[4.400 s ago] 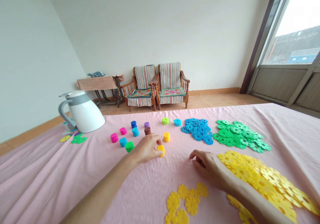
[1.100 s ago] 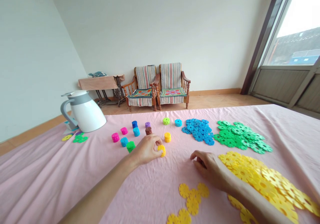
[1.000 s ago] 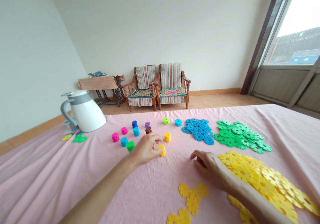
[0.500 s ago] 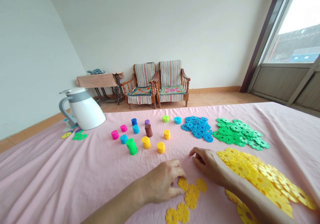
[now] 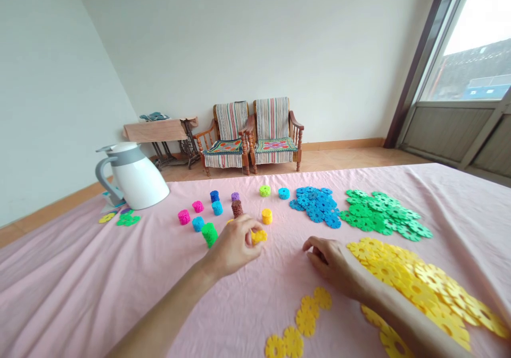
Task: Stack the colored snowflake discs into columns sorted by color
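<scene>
My left hand [image 5: 233, 245] is pinched on a yellow flower disc, holding it at a short yellow stack [image 5: 259, 236] on the pink cloth [image 5: 80, 294]. A green stack [image 5: 209, 234] stands just left of that hand, and another yellow stack [image 5: 266, 216] just beyond it. My right hand [image 5: 333, 265] rests on the cloth with its fingers loosely bent and nothing seen in them. It lies beside the big pile of yellow discs [image 5: 423, 286]. Several loose yellow discs [image 5: 305, 318] lie near me, between my arms.
Small stacks in pink [image 5: 183, 217], cyan [image 5: 217, 207] and brown [image 5: 237, 208] stand behind my left hand. Piles of blue discs [image 5: 317, 206] and green discs [image 5: 379, 214] lie farther right. A white jug [image 5: 133, 177] stands at the far left. Two striped armchairs [image 5: 255, 134] stand by the wall.
Half a second ago my left hand was down at the loose yellow discs; it has taken one and moved back up to the yellow stack. My right hand has stayed put.
</scene>
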Motion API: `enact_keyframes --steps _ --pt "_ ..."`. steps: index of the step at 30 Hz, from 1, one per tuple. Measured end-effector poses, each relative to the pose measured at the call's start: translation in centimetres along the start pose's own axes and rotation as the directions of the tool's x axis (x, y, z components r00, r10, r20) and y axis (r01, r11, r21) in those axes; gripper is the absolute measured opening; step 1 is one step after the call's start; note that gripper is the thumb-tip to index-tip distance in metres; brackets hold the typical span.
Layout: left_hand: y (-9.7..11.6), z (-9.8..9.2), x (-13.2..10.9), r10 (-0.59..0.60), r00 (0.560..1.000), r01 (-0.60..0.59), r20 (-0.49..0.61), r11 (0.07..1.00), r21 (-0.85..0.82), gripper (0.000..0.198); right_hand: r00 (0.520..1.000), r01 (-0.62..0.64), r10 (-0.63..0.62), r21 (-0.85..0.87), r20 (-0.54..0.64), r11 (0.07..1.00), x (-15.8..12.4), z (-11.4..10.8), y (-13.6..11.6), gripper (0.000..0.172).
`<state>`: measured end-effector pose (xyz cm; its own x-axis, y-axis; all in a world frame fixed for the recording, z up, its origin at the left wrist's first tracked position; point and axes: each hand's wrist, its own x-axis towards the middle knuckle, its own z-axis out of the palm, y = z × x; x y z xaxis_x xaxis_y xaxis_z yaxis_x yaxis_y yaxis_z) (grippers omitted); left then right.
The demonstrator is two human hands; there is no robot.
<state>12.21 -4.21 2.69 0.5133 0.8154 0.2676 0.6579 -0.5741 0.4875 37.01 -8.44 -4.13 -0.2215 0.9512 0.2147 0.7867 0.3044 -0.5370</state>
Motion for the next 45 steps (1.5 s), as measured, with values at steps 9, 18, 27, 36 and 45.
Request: enact_keyframes --steps 9,18,27,36,45 --pt "-2.3 -0.4 1.7 -0.023 0.998 0.018 0.059 0.997 0.07 0.016 1.0 -0.016 0.016 0.01 0.012 1.0 0.1 -0.1 -0.2 0.025" --pt "-0.3 -1.5 0.2 -0.008 0.995 0.009 0.095 1.0 -0.008 0.015 1.0 -0.003 0.003 0.002 -0.003 1.0 0.0 0.1 0.1 0.025" --pt "4.3 -0.3 -6.9 0.032 0.83 0.026 0.557 0.995 -0.096 0.031 1.0 -0.009 0.009 0.01 0.0 1.0 0.0 -0.1 -0.1 0.025" --pt "5.0 1.0 -7.2 0.023 0.813 0.005 0.582 0.999 -0.047 0.016 1.0 0.011 -0.011 -0.015 -0.009 1.0 0.0 -0.1 -0.1 0.024" --pt "4.5 1.2 -7.0 0.104 0.92 -0.115 0.377 0.993 0.006 0.019 1.0 -0.001 0.001 0.006 0.013 1.0 0.0 0.1 0.1 0.024"
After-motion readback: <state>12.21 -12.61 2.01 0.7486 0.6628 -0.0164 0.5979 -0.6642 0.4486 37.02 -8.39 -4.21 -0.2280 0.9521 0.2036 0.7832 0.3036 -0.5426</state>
